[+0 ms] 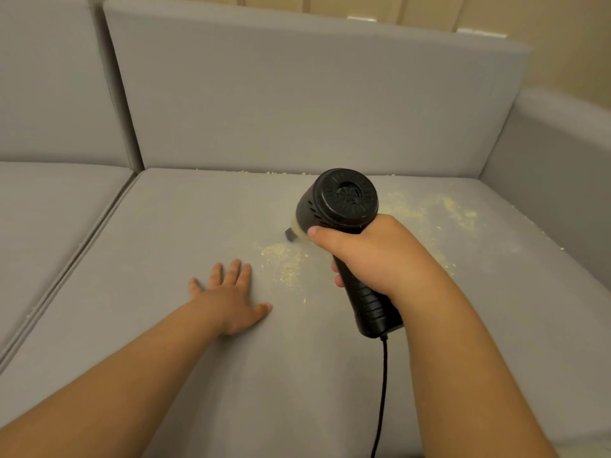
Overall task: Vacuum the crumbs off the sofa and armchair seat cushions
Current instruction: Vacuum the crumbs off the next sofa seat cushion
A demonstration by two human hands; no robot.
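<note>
Right hand [373,256] wrapped round handle of black handheld vacuum [344,213], fingers curled tight, thumb along body; nozzle [291,233] angled down at seat cushion [198,226], contact unclear, tip mostly hidden. Crumb pile [284,257] just beside nozzle; thinner scatter [439,209] toward armrest [562,153], some along back crease. Left hand [231,295] flat on cushion, fingers straight and slightly spread, probably bracing body and keeping fabric taut. Cord [383,391] trails toward camera. Most crumbs not yet lifted.
</note>
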